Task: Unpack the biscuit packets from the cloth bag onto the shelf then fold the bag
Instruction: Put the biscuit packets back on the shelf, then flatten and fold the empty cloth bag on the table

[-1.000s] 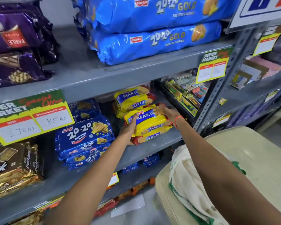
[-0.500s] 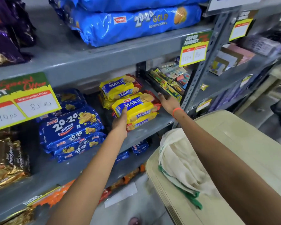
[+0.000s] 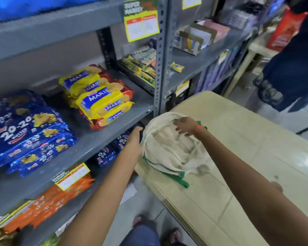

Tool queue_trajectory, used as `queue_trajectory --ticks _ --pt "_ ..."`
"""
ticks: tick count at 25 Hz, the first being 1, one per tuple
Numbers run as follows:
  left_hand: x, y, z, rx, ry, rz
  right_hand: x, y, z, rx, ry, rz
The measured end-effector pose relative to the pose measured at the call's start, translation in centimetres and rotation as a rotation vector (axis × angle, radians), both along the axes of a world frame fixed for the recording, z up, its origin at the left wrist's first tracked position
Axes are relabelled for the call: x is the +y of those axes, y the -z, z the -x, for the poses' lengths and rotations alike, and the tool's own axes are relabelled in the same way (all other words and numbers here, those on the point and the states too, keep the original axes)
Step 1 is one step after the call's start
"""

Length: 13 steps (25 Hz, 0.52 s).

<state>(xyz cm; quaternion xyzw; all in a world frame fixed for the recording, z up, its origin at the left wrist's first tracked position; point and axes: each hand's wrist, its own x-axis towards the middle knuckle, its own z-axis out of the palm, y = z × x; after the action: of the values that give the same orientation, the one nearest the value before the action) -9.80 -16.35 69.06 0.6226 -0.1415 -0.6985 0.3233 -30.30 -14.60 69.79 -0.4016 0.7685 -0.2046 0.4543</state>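
Note:
The yellow Marie biscuit packets (image 3: 103, 102) lie stacked on the grey middle shelf (image 3: 89, 144), with no hand on them. The cream cloth bag (image 3: 167, 150) with green trim sits crumpled on the near-left corner of the beige table (image 3: 247, 142). My right hand (image 3: 185, 126) is over the bag's far rim, thumb and fingers pinching the cloth there. My left hand (image 3: 135, 141) is flat against the bag's left side, fingers straight and apart. Whatever the bag holds is hidden.
Blue 20-20 biscuit packets (image 3: 28, 135) lie left of the Marie stack, and orange packets (image 3: 48, 206) fill the shelf below. A grey upright post (image 3: 159, 68) divides the racks. A person in dark clothes (image 3: 295, 68) stands at the far right. My feet (image 3: 142, 228) show below.
Both hands let go of the Marie packets on the shelf and came back down to the cloth bag on the table. The view swung right and down.

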Motion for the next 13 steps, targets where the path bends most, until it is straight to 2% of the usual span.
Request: queue_trajectory --ticks 2,4,6,8,11,13 --pt "0.3 1.2 2.0 0.008 0.125 -0.043 2.5 1.8 1.5 0.03 0.063 -0.05" --pt "-0.3 2.2 3.5 -0.117 0.226 0.005 4.8 3.6 2.5 0.195 0.137 -0.051" --pt "-1.4 3.4 4.7 -0.479 0.347 0.124 7.1 5.6 3.3 0.309 0.296 -0.043" --pt "-2.6 4.1 5.5 -0.842 0.542 0.308 9.0 7.4 3.3 0.303 0.466 -0.066" --pt "-5.2 5.1 5.7 -1.117 0.835 0.666 9.9 9.5 2.7 0.327 0.553 -0.211" --pt "-6.6 6.1 5.6 -1.231 1.06 0.824 10.2 9.8 2.7 0.422 0.501 -0.263"
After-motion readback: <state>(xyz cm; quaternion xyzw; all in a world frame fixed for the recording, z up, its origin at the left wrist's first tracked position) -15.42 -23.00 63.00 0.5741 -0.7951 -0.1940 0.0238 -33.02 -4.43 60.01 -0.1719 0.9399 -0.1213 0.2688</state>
